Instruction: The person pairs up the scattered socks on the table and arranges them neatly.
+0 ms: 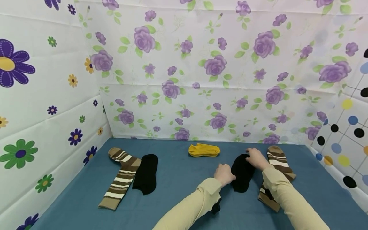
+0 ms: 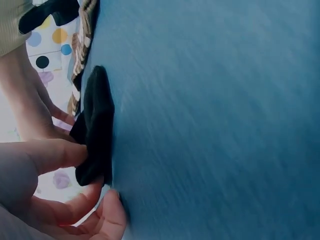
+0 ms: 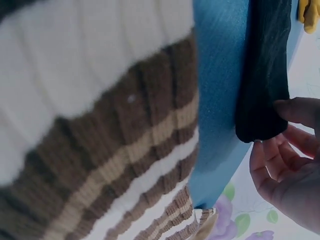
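Observation:
A black sock lies on the blue surface right of the middle, between both hands. My left hand pinches its left edge; in the left wrist view the thumb presses on the sock from above with fingers at its lower side. At the sock's far end, my right hand pinches the edge between thumb and fingertips, as the right wrist view also shows on the black fabric. A brown, white and tan striped sock lies beside the right hand, partly hidden under the right forearm.
At the left, another striped sock lies against a second black sock. Yellow folded fabric sits near the back of the blue tabletop. Flower-printed cloth hangs behind, with patterned cloths on both sides.

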A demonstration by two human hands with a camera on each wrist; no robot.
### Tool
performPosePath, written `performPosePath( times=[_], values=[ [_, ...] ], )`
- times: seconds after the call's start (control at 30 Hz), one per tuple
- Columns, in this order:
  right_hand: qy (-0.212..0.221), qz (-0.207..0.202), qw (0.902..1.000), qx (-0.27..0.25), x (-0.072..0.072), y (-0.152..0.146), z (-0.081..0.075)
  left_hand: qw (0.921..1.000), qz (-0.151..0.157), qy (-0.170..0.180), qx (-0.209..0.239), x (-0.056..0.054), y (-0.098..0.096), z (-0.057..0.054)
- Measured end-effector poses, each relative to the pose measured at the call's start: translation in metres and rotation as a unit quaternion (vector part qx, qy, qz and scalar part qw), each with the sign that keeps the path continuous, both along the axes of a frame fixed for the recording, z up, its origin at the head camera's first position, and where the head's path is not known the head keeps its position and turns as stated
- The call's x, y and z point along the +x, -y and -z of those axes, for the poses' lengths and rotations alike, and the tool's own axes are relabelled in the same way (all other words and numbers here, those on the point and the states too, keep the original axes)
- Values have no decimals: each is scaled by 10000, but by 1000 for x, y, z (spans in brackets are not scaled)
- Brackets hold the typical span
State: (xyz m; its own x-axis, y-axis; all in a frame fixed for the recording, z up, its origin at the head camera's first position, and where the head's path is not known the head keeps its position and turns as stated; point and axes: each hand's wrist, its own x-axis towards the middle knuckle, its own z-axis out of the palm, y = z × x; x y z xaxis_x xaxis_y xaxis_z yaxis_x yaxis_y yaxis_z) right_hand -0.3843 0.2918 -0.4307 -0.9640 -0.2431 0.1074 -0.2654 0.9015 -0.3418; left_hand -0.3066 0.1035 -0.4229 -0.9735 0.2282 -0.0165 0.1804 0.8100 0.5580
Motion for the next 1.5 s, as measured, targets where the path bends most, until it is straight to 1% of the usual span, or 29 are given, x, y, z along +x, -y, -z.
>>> performPosePath(
  times=[0.07,0.23,0.3,0.37,0.43,0.5,0.67,0.83,0.97,1.07,1.13,1.23,1.37,1.5],
  values=[
    [-71,21,10000,-23,0,0,0,9999,72,-50,90,2,-1,0],
    [-91,149,9998,-138,0,0,-2,9988,272,-221,354,4,-1,1],
    [-64,218,9995,-221,2,0,-5,9981,304,-179,508,4,-1,0],
    [-108,251,9992,-281,4,0,-9,9965,311,-106,764,4,0,-1],
    [-155,247,9990,-337,5,-1,-13,9945,288,25,1010,3,1,-4],
    [-182,240,9988,-394,6,-1,-16,9925,277,58,1189,3,3,-7],
    [-82,196,9980,-601,10,0,-23,9903,245,108,1361,1,9,-11],
    [31,232,9971,-725,16,4,-30,9899,240,144,1388,-3,16,-12],
    [251,327,9936,-1050,22,8,-36,9907,209,95,1342,-6,22,-13],
    [428,439,9891,-1337,25,11,-39,9899,254,62,1392,-10,26,-13],
    [537,410,9872,-1446,27,13,-41,9893,299,39,1428,-12,30,-13],
    [660,347,9854,-1533,29,16,-43,9885,307,48,1479,-14,35,-14],
    [720,240,9862,-1471,31,19,-45,9896,283,18,1410,-17,43,-17],
    [843,228,9849,-1492,35,19,-47,9913,262,-64,1288,-19,52,-21]
  ],
)
